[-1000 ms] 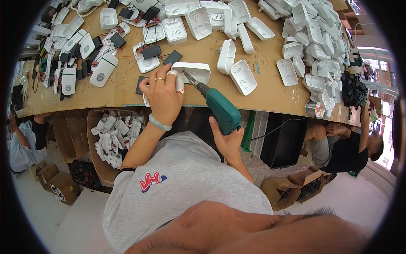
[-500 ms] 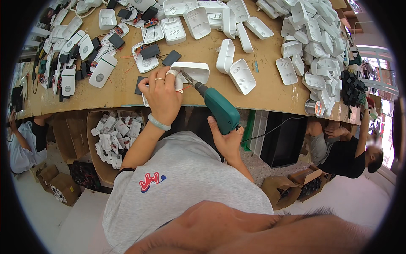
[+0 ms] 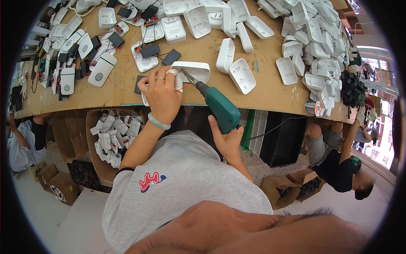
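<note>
My right hand (image 3: 228, 144) grips a green soldering gun (image 3: 222, 108), its thumb along the near end of the body. The gun's metal tip (image 3: 188, 76) reaches in beside the fingertips of my left hand (image 3: 161, 98). Those fingers are curled and pressed together at a white plastic shell (image 3: 198, 71) lying open on the bench edge. White wrap covers one fingertip. Under the left palm a white part and a red wire show in part; my fingers hide the exact contact point. A dark rectangular box (image 3: 139, 84) lies against the left hand.
White shells (image 3: 315, 46) pile up on the cardboard-covered bench (image 3: 203, 48), right and far. Wired white units (image 3: 102, 70) with black boxes spread leftward. A solder spool (image 3: 313, 107) stands near the right edge. Below are a carton of white parts (image 3: 116, 137) and a black bin (image 3: 282, 139). Co-workers sit at both sides.
My hands and the soldering gun have barely moved. The co-worker on the right has leaned over and shifted an arm.
</note>
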The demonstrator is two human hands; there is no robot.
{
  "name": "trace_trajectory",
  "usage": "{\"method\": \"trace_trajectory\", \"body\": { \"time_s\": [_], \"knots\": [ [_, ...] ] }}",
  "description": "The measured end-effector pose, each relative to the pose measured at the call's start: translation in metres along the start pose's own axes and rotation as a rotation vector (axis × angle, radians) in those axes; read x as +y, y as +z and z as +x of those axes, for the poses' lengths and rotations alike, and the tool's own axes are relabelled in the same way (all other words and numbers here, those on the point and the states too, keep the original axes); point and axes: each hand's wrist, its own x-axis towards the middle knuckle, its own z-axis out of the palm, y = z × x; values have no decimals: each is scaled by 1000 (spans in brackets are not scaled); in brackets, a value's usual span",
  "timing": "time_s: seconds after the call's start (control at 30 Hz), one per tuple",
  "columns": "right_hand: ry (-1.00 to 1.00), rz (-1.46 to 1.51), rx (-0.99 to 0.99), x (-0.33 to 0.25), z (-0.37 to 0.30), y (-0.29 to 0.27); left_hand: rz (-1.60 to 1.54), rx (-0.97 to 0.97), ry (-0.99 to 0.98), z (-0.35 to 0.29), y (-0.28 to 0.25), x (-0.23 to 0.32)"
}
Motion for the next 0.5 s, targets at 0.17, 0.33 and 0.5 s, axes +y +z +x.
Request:
{"method": "trace_trajectory", "body": {
  "time_s": [0.17,0.33,0.5],
  "knots": [
    [20,-5,6,3,-1,-1,-17,2,-11,-1,1,0],
    [14,0,11,5,-2,-1,2,17,-5,-1,1,1],
    [9,-16,8,2,0,0,9,2,-4,-2,2,-1]
  ]
}}
